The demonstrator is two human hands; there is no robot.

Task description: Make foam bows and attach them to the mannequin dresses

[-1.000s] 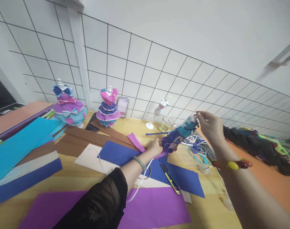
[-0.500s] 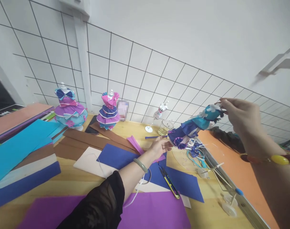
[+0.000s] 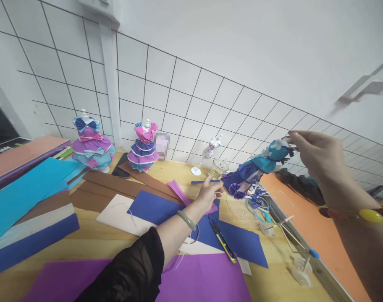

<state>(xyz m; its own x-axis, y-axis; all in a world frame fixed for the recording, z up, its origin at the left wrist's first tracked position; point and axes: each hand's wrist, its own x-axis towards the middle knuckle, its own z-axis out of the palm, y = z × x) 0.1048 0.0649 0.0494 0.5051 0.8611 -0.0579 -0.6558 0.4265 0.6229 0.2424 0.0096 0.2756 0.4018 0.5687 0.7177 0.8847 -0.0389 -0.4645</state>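
A small teal, blue and purple dress form (image 3: 253, 170) hangs tilted above the table, its top toward the upper right. My right hand (image 3: 316, 153) pinches it at the top end, near white flowers. At its lower left edge, the fingers of my left hand (image 3: 210, 193) are closed on the skirt's hem. Below lie blue sheets (image 3: 245, 241), a pink strip (image 3: 179, 192) and yellow-black thread snips (image 3: 223, 243).
Two dressed mannequins (image 3: 92, 144) (image 3: 143, 149) stand at the back left. Further right are a small white mannequin (image 3: 212, 147) and a glass jar (image 3: 219, 168). Cords (image 3: 259, 203) and a stand with a blue tip (image 3: 314, 253) lie by the table's right edge.
The dress form has turned slightly in my hands, showing its white flowers more. Both hands have shifted only a little.
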